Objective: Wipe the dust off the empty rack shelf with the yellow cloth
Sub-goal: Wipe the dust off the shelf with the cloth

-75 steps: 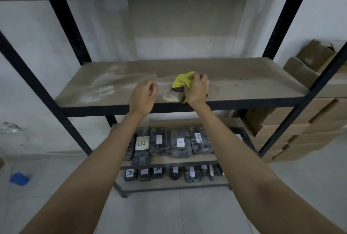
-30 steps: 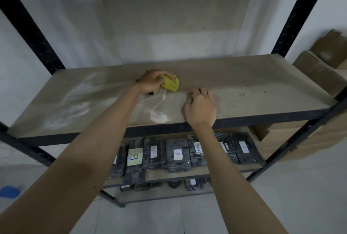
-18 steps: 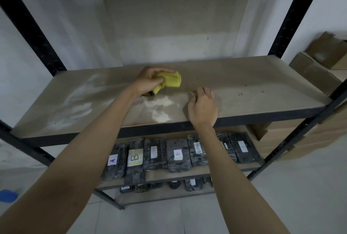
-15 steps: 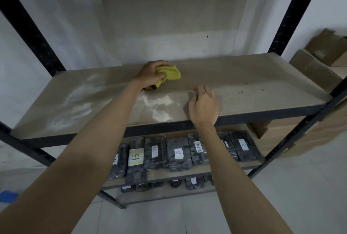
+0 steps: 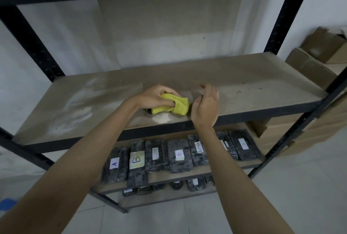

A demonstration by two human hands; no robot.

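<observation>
Pale dust patches remain on the brown board rack shelf (image 5: 244,93); left hand (image 5: 155,96) grips the bunched yellow cloth (image 5: 174,106), right hand (image 5: 205,106) hovers loosely uncurled, empty.

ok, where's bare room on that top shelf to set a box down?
The shelf is bare from the right hand to the right post, apart from dark specks. The left stretch up to the left hand is also bare, though dusty. The centre is taken by both hands and the yellow cloth. The lower shelf is packed with wrapped packages.
</observation>
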